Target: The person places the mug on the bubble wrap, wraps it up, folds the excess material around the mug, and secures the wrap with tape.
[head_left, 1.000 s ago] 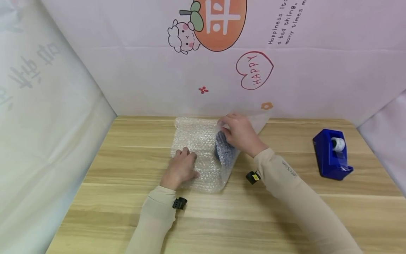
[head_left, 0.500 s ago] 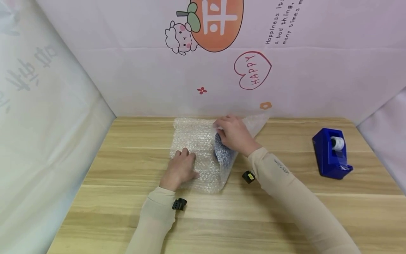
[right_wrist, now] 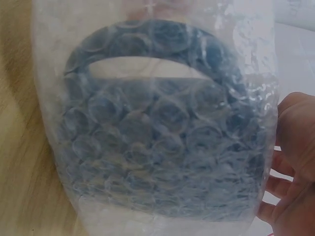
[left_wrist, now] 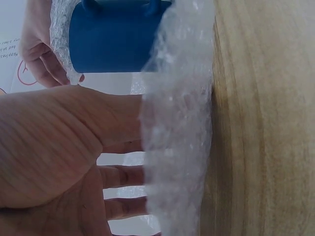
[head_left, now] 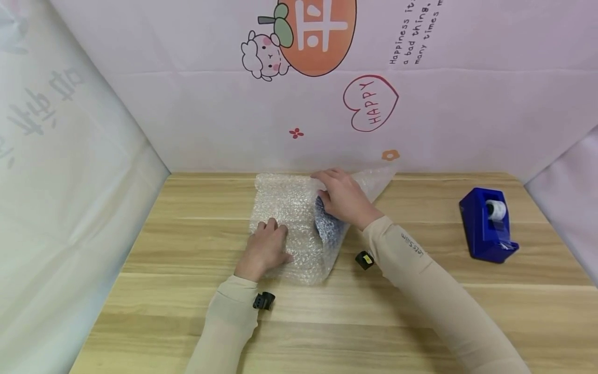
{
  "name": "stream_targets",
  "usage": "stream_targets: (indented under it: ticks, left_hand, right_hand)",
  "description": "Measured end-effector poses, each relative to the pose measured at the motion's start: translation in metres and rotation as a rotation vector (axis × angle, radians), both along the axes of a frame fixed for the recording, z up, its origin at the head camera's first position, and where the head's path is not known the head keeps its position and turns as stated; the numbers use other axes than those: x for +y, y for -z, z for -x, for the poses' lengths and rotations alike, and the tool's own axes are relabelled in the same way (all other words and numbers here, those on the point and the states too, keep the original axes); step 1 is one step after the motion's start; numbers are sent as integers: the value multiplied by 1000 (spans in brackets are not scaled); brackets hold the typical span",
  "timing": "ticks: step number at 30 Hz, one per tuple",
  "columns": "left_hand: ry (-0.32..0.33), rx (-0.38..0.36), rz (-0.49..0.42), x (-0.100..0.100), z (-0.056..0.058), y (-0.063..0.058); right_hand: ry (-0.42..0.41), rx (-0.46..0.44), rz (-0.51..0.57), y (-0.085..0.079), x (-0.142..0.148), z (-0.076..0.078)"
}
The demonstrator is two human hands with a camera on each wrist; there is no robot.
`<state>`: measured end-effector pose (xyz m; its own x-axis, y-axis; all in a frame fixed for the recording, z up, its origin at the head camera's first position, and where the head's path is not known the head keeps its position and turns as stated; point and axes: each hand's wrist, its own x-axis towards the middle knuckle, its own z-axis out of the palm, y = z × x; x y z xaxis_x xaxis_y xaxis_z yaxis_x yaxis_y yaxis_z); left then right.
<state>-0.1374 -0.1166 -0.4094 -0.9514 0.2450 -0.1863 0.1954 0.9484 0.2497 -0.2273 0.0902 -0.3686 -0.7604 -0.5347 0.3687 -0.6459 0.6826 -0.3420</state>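
Bubble wrap (head_left: 286, 200) partly covers a mug (left_wrist: 115, 42) before a heart (head_left: 371, 104) reading "HAPPY".

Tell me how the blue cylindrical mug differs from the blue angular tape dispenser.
The blue mug is partly covered by clear plastic bubble wrap; the tape dispenser is uncovered. The mug has a loop handle, while the dispenser carries a whitish tape roll. The right hand holds wrap at the mug; the dispenser stands untouched. Both are blue.
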Motion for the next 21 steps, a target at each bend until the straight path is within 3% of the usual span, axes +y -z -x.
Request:
stream_targets:
  ticks: [5,9,21]
  left_hand:
    - [-5,-8,-3,0,0,0]
    - [-7,-5,-5,0,1,0]
    - [-1,-31,-6,-2,2,1]
  right_hand:
    - [9,85,10,4,1,0]
    - [-30,122,-3,5,1,0]
    - [-148,38,-123,2,10,-8]
